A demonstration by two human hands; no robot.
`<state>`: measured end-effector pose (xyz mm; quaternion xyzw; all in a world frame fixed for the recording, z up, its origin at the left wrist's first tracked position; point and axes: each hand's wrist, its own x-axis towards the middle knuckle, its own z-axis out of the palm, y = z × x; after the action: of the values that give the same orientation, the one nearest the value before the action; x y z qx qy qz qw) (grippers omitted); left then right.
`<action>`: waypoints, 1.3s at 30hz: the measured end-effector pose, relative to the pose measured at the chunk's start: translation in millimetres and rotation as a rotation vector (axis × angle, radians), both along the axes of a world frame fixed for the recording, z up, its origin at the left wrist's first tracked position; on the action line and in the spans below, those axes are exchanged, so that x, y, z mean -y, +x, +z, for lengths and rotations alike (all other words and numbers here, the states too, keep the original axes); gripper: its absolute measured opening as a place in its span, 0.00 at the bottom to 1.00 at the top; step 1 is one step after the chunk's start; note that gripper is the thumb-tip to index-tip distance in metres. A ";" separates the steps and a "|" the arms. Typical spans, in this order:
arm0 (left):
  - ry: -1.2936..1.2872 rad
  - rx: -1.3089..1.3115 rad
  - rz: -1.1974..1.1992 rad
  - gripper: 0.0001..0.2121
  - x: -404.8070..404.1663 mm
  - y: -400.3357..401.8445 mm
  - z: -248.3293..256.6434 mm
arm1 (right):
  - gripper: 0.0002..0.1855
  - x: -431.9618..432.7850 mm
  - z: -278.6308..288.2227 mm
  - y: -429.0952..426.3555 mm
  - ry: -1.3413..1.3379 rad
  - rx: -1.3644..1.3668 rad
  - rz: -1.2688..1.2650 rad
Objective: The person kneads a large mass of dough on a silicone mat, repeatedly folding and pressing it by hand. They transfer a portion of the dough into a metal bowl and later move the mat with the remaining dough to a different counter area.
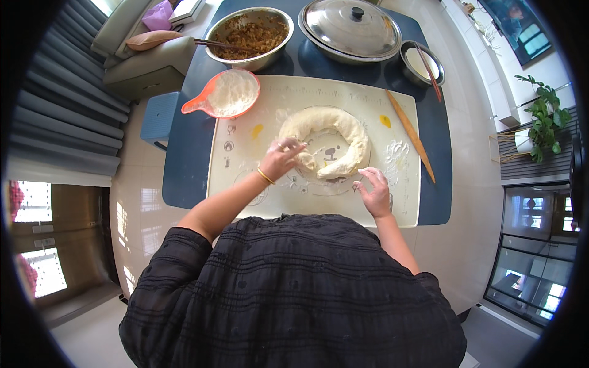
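Note:
A thick rope of pale dough lies curved into a nearly closed ring on a cream silicone kneading mat. Its two ends sit near each other at the front left, with a gap between them. My left hand is at the ring's left end, its fingers bent over the dough; whether they grip it is hidden. Just off the front right of the ring, my right hand has floury fingers spread with nothing in them. A tapered wooden rolling pin rests along the mat's right side.
An orange-red scoop of flour overlaps the mat's back left corner. Behind stand a steel bowl of brown filling with chopsticks, a lidded steel pan, and a small bowl of white contents with chopsticks. A blue stool is left of the table.

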<state>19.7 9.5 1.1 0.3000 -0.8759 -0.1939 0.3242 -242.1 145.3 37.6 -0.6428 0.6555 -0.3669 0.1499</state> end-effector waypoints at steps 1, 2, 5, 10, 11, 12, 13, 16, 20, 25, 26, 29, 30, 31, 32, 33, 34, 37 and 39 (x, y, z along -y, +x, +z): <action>-0.026 0.032 0.004 0.21 8.6 5.8 1.6 | 0.16 -2.6 1.7 -0.4 0.014 0.022 -0.027; -0.063 0.079 -0.056 0.19 14.2 9.6 1.6 | 0.16 -5.3 -1.1 -1.5 0.002 0.015 -0.040; -0.132 0.109 -0.183 0.16 22.6 9.1 -4.5 | 0.16 -6.9 -0.8 1.4 0.011 0.031 -0.047; -0.179 0.217 -0.248 0.09 26.3 2.2 -15.3 | 0.15 -8.4 -0.1 5.0 -0.009 0.025 -0.022; -0.187 0.244 -0.258 0.08 26.6 1.5 -16.9 | 0.15 -9.4 0.3 5.1 -0.010 0.029 -0.023; -0.201 0.245 -0.258 0.07 26.2 0.5 -16.5 | 0.14 -10.4 -0.1 4.5 -0.011 0.024 -0.027; -0.216 0.246 -0.258 0.07 25.7 -0.7 -15.8 | 0.14 -11.8 -1.1 3.3 -0.013 0.019 -0.032; -0.221 0.173 -0.243 0.08 22.7 -1.0 -14.6 | 0.14 -17.1 -1.9 0.4 -0.019 0.001 -0.049; -0.328 0.176 -0.292 0.09 12.2 -5.4 -2.2 | 0.13 -23.9 -7.5 -7.0 -0.025 0.007 -0.064; -0.290 0.257 -0.359 0.09 5.6 -17.9 -10.0 | 0.12 -26.0 -9.0 -5.4 -0.003 0.027 -0.084; -0.289 0.259 -0.349 0.09 5.8 -18.7 -15.6 | 0.12 -25.8 -8.2 -5.1 0.002 0.024 -0.084; -0.274 0.270 -0.332 0.08 7.4 -16.8 -23.6 | 0.12 -24.7 -8.9 -4.5 0.014 0.044 -0.077; -0.267 0.272 -0.329 0.08 7.4 -17.4 -22.2 | 0.11 -24.7 -9.5 -4.7 0.014 0.043 -0.078; -0.212 0.342 -0.281 0.09 6.0 -18.0 -20.7 | 0.11 -24.7 -10.4 -5.0 0.014 0.043 -0.078; -0.156 0.412 -0.232 0.09 3.5 -18.1 -18.8 | 0.11 -24.7 -11.0 -5.4 0.014 0.042 -0.078; -0.101 0.480 -0.184 0.10 0.4 -19.2 -13.8 | 0.11 -24.6 -10.7 -6.5 0.014 0.043 -0.079; -0.065 0.404 -0.146 0.11 -4.9 -21.7 -5.2 | 0.11 -25.1 -9.9 -7.5 0.015 0.044 -0.084; 0.053 0.261 -0.091 0.13 -19.0 -31.9 8.5 | 0.11 -26.4 -11.7 -11.4 0.009 0.050 -0.083; 0.145 0.273 -0.147 0.16 -22.4 -41.2 1.5 | 0.10 -26.6 -14.3 -15.0 0.005 0.051 -0.077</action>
<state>-21.5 32.0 2.5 0.2814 -0.9151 -0.2370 0.1649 -257.1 171.9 23.4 -0.6073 0.6766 -0.3868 0.1542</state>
